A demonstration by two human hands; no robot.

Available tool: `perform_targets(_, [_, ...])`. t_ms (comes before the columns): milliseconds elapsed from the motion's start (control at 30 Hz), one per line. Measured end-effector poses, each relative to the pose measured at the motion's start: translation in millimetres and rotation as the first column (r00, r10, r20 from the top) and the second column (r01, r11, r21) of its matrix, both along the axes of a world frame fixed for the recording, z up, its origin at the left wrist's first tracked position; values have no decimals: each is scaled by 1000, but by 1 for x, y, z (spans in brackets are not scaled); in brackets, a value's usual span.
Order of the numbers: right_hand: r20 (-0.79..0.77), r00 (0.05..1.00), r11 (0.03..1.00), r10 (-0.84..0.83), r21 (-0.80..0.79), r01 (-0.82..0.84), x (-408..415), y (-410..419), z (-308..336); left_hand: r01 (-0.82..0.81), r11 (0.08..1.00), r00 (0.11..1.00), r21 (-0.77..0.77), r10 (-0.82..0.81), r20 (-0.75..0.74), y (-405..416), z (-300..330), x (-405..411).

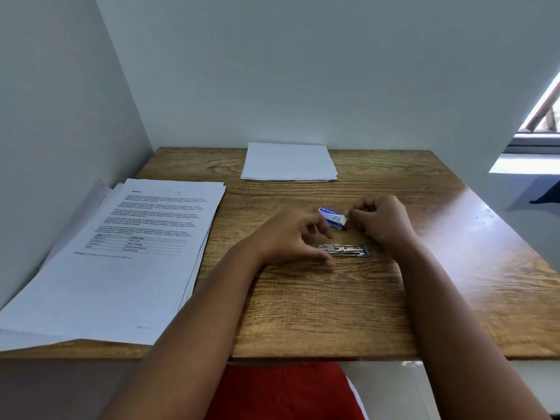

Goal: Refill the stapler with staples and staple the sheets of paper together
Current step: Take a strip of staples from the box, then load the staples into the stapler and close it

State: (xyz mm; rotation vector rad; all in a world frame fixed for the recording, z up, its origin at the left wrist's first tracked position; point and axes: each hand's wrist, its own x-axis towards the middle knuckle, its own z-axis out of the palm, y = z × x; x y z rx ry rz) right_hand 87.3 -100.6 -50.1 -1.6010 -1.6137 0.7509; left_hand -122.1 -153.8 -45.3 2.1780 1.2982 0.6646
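A small blue and white staple box (333, 217) lies on the wooden table (318, 298) with its end flap open toward the right. My right hand (380, 219) pinches at that open flap with fingers curled. My left hand (291, 237) rests beside the box on its left, fingers spread, touching the box and hovering over the stapler. The metal stapler (345, 250) with a teal end lies flat just in front of the box, its left part hidden under my left hand. Whether a staple strip is between my right fingers cannot be seen.
A thick stack of printed sheets (127, 256) covers the left side of the table, overhanging the near edge. A smaller pile of blank white paper (289, 162) lies at the back against the wall. Walls close in on the left and behind; a window is at far right.
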Motion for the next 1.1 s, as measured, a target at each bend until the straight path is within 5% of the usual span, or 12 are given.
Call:
perform_targets(267, [-20, 989, 985, 145, 98, -143, -7, -6, 6, -15, 999, 1000, 37, 15, -11, 2, 0, -1])
perform_targets(433, [-7, 968, 959, 252, 134, -249, -11, -10, 8, -179, 979, 975, 102, 162, 149, 3, 2, -6])
perform_targets(633, [-354, 877, 944, 326, 80, -319, -12, -11, 8, -315, 946, 915, 72, 282, 289, 4, 2, -8])
perform_targets(867, [-428, 821, 918, 379, 63, -391, -15, -13, 7, -143, 978, 989, 150, 134, 65, 1, 5, -8])
perform_targets(1100, [-408, 826, 916, 390, 79, -394, -16, -13, 7, -71, 979, 997, 191, 73, -5, 4, 1, -8])
